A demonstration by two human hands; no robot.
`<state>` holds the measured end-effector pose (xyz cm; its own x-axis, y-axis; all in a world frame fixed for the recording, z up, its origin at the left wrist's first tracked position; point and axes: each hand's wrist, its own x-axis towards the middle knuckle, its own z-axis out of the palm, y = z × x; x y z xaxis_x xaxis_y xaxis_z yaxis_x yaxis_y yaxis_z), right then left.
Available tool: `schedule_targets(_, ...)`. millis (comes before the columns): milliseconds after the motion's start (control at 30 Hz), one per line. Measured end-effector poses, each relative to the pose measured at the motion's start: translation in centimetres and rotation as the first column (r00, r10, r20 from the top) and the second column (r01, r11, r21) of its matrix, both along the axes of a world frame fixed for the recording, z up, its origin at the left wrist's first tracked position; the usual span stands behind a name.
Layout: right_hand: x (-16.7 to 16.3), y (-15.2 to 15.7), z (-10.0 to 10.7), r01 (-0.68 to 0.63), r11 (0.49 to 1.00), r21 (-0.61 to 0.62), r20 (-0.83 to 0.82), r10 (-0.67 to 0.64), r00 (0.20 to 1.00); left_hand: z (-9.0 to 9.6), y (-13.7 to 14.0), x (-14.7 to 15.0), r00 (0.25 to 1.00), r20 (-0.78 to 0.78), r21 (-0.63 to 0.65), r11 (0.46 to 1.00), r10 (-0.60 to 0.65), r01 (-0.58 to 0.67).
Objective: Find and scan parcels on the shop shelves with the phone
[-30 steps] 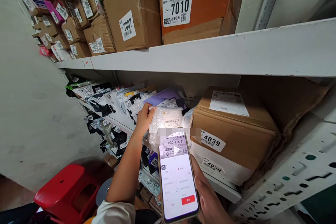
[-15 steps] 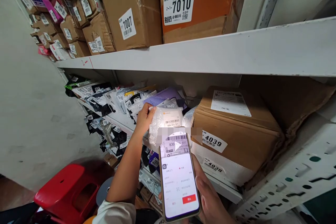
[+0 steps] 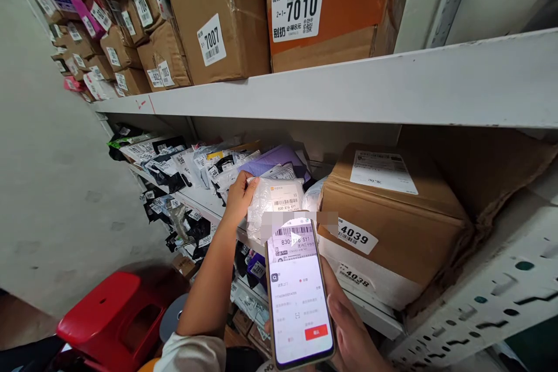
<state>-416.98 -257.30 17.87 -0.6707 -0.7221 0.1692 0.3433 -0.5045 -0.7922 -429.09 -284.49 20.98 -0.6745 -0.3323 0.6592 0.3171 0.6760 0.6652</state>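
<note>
Left fingers (image 3: 250, 188) gripped the wrapped parcel (image 3: 285, 190) by the white shelf (image 3: 201, 203) | right fingers (image 3: 340, 315) clasped the phone (image 3: 300, 308), blocking the parcel's lower part | carton 4039 (image 3: 392, 238) stood right, purple pouch (image 3: 279, 157) behind

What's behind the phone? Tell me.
Behind the phone, past its top edge, a labelled packet in the left hand shows; whatever lies directly behind is covered.

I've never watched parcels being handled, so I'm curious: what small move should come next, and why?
Perhaps tap the red button on the phone: its screen shows the code 830-X16, matching the label on the parcel. The left hand holds the parcel, and the right hand, holding the phone, is close to the button.
</note>
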Motion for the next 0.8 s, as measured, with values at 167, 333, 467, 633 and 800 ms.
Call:
schedule_targets(167,-0.1,-0.1,0.1,-0.059,0.998,-0.002,0.012,0.059,0.998,0.0,0.0,-0.1,1.000,-0.007,-0.011,1.000,0.007,-0.008)
schedule_targets(333,-0.3,0.5,0.3,-0.117,0.993,0.018,-0.033,0.118,0.993,-0.2,0.1,-0.1,0.999,-0.011,-0.038,0.998,0.044,-0.045)
schedule_targets(467,-0.4,0.9,0.6,-0.110,0.990,0.085,-0.065,0.116,0.991,-0.8,0.6,0.1,0.994,-0.023,-0.070,0.991,0.109,-0.110)
schedule_targets(633,-0.4,0.6,0.4,-0.044,0.990,0.137,-0.089,0.056,0.994,-1.9,1.4,0.1,0.977,-0.051,-0.087,0.974,0.207,-0.211)
schedule_targets(800,-0.5,0.3,0.2,0.016,0.987,0.162,-0.072,-0.004,0.997,-2.5,2.0,0.0,0.944,-0.023,-0.113,0.938,0.328,-0.329)
